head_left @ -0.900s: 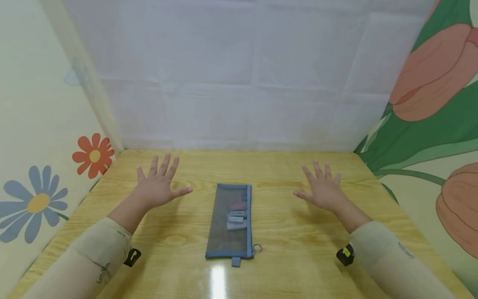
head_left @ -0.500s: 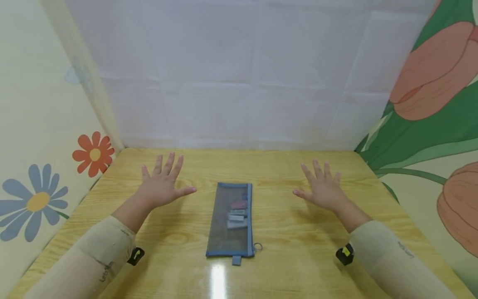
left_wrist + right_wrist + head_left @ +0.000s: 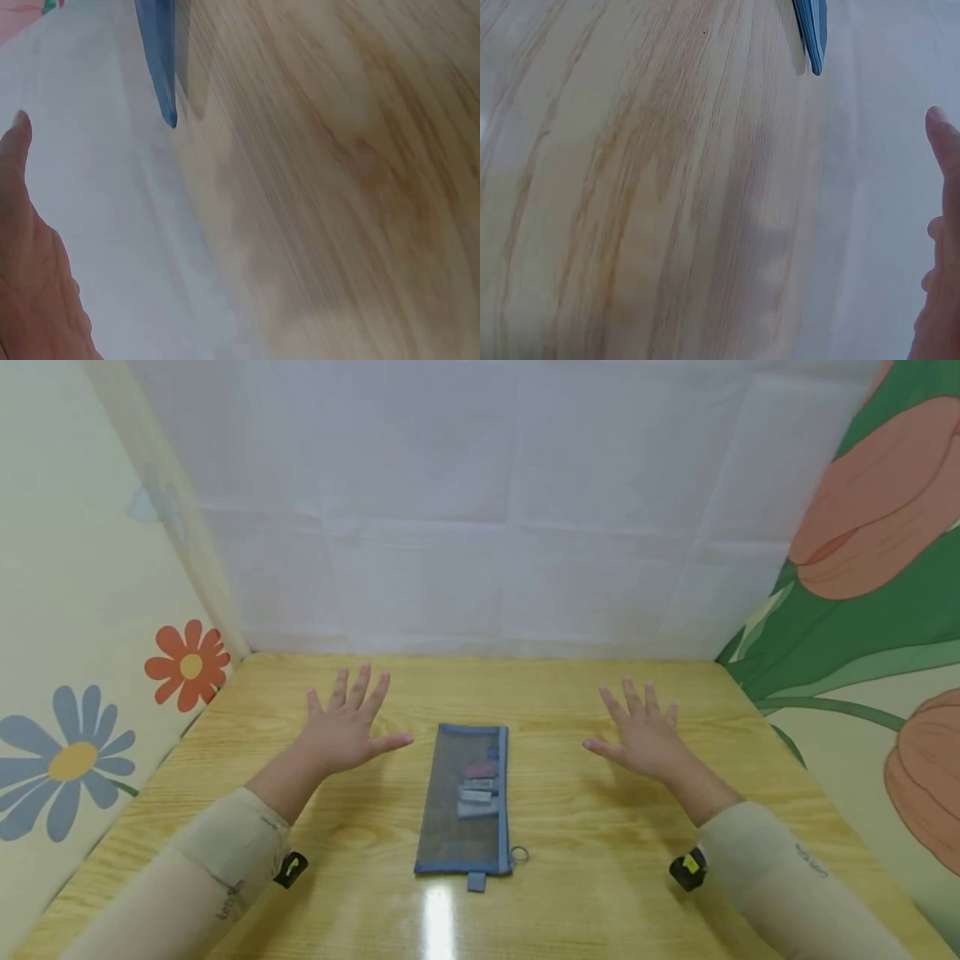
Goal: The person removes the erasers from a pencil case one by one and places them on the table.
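Observation:
A blue-edged mesh zip pouch (image 3: 453,827) lies flat on the wooden table (image 3: 360,910), its long side pointing away from me. Through the mesh show several small items (image 3: 477,789), pinkish and pale, near the zip side. A ring (image 3: 520,855) hangs at the zip's near end. My left hand (image 3: 337,735) hovers palm down left of the pouch, fingers spread and thumb toward it. To the right, my right hand (image 3: 645,739) is held the same way, farther from the pouch. Neither touches anything. Each wrist view catches a pouch corner (image 3: 161,67) and part of a hand.
A white cloth (image 3: 480,527) hangs behind the table's far edge. Flower-patterned panels stand at both sides, with a red flower (image 3: 191,666) on the left and large pink tulips (image 3: 877,510) on the right. Black wrist devices (image 3: 291,868) sit under both sleeves.
My left hand has moved right, closer to the pouch. My right hand has shifted slightly left. The pouch lies in the same place on the table.

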Demonstrator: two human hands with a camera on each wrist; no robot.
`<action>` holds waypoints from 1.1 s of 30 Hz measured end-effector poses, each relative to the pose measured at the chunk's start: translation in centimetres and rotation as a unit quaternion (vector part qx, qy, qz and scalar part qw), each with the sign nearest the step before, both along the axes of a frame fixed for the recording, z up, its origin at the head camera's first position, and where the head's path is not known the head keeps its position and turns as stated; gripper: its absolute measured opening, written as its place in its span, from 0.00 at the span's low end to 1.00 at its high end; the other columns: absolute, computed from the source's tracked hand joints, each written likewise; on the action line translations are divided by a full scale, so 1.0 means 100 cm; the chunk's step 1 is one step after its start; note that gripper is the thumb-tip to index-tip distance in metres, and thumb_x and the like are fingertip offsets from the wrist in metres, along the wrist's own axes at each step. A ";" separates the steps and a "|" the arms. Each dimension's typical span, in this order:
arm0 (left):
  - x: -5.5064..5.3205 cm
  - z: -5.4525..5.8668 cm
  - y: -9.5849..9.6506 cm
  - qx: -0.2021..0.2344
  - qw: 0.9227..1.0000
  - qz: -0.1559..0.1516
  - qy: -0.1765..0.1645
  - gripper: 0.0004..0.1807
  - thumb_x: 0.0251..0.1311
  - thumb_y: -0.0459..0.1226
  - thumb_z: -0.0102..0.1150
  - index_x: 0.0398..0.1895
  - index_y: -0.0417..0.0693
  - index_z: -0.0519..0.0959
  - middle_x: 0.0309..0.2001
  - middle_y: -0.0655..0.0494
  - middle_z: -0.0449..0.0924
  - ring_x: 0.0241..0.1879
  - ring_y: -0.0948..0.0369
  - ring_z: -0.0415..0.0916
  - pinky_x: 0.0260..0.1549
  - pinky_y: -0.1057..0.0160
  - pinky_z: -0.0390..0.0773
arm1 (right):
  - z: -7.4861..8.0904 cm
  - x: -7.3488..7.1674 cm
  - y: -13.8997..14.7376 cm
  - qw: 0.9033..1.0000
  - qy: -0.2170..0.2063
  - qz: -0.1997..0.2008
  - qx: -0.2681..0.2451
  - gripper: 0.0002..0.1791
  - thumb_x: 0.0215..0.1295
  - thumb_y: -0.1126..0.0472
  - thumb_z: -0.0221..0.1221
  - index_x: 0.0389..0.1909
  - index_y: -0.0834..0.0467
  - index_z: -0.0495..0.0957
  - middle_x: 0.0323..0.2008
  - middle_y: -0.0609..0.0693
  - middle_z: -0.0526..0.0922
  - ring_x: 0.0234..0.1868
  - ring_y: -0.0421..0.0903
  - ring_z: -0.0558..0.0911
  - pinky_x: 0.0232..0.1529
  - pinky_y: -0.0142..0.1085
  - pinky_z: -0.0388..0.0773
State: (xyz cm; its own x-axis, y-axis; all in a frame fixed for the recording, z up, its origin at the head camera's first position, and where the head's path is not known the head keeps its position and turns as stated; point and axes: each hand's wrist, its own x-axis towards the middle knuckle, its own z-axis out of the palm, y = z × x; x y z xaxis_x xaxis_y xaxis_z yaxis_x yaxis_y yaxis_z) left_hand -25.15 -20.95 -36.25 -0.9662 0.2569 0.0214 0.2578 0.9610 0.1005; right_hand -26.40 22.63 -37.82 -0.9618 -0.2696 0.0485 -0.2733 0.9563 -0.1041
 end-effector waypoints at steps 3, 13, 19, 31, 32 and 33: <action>-0.001 -0.001 0.007 0.004 1.000 0.000 -0.002 0.53 0.48 0.75 0.28 0.69 0.61 0.25 0.69 0.53 0.13 0.64 0.50 0.07 0.50 0.29 0.14 | -0.001 -0.001 -0.002 1.000 0.002 0.004 -0.005 0.52 0.54 0.26 0.44 0.71 0.46 0.33 0.70 0.62 0.29 0.66 0.66 0.26 0.53 0.73 0.23; 0.000 0.001 0.041 0.005 1.000 -0.030 -0.001 0.55 0.45 0.77 0.27 0.70 0.60 0.27 0.68 0.53 0.12 0.65 0.49 0.10 0.54 0.29 0.20 | 0.000 0.001 -0.009 1.000 0.003 0.018 -0.014 0.51 0.55 0.27 0.46 0.71 0.48 0.37 0.70 0.62 0.31 0.66 0.66 0.27 0.53 0.73 0.24; 0.001 0.003 0.063 0.007 0.999 -0.045 -0.009 0.55 0.44 0.77 0.25 0.70 0.61 0.29 0.70 0.52 0.17 0.67 0.48 0.15 0.56 0.29 0.24 | 0.001 0.004 -0.013 0.999 -0.006 0.034 -0.031 0.51 0.55 0.29 0.47 0.71 0.47 0.35 0.70 0.61 0.27 0.66 0.67 0.28 0.54 0.73 0.28; 0.008 -0.010 0.094 -0.002 0.996 -0.092 -0.018 0.54 0.42 0.78 0.27 0.68 0.67 0.24 0.70 0.55 0.18 0.68 0.49 0.17 0.59 0.30 0.29 | -0.002 0.001 -0.018 0.999 0.001 0.043 -0.020 0.51 0.55 0.27 0.45 0.71 0.48 0.37 0.70 0.62 0.31 0.66 0.66 0.29 0.54 0.74 0.32; 0.008 -0.011 0.096 -0.001 0.995 -0.094 -0.020 0.54 0.43 0.78 0.28 0.68 0.67 0.24 0.70 0.55 0.18 0.67 0.49 0.16 0.59 0.30 0.29 | -0.002 0.000 -0.018 0.999 0.002 0.043 -0.021 0.51 0.54 0.27 0.45 0.71 0.48 0.37 0.70 0.62 0.31 0.66 0.66 0.29 0.54 0.74 0.31; 0.008 -0.012 0.098 -0.003 0.995 -0.096 -0.021 0.54 0.42 0.78 0.27 0.67 0.68 0.23 0.70 0.55 0.17 0.67 0.49 0.16 0.59 0.30 0.29 | -0.003 0.000 -0.019 0.999 0.002 0.044 -0.022 0.51 0.54 0.26 0.44 0.71 0.48 0.38 0.70 0.62 0.31 0.67 0.66 0.29 0.55 0.74 0.31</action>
State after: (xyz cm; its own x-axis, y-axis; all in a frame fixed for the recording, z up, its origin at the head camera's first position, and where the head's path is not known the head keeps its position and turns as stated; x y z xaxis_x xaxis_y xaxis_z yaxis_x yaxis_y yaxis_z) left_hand -24.35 -11.12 -37.44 -0.8997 0.4360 -0.0205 0.4314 0.8954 0.1102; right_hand -26.36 20.73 -38.09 -0.9342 -0.3504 0.0664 -0.3565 0.9231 -0.1439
